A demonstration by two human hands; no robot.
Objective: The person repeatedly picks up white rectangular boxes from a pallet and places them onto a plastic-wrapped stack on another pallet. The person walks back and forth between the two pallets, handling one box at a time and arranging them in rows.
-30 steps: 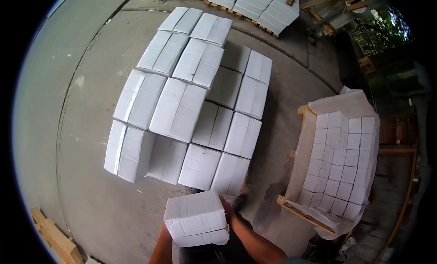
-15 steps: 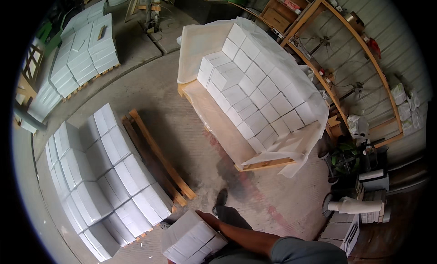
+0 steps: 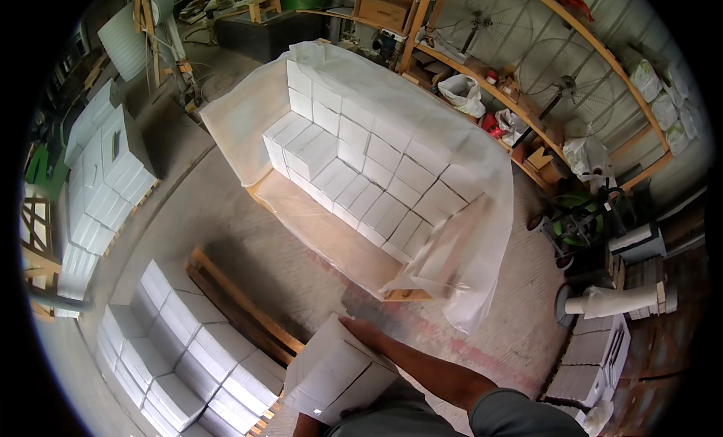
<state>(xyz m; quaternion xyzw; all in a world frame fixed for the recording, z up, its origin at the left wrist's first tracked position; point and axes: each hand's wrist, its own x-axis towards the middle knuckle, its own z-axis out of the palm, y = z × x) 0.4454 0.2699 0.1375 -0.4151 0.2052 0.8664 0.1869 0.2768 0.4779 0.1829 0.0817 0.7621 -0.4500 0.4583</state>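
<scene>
A pair of white boxes [image 3: 339, 373], pressed side by side, is held tilted in front of my body. My right hand [image 3: 360, 332] is closed over their far right edge. At their lower left, a bit of my left hand or wrist [image 3: 307, 426] shows against the load; the boxes hide its fingers. Ahead stands a large wooden crate [image 3: 260, 200] lined with clear plastic sheeting [image 3: 482, 264]. Inside it, similar white boxes [image 3: 354, 185] are packed in stepped rows, higher along the far side. On my left is a low stack of white boxes [image 3: 199, 354] on a pallet.
Wooden slats [image 3: 245, 301] lie along the left stack's right side. More white stacks [image 3: 105, 185] stand at the far left. A wooden rack with fan guards [image 3: 568, 83] lines the right wall. A wrapped roll [image 3: 614, 301] and more boxes [image 3: 591, 362] are at the right.
My view has turned right, so the crate and the left stack sit further left. The held boxes have come up and swung toward the crate, with my right arm stretched further forward.
</scene>
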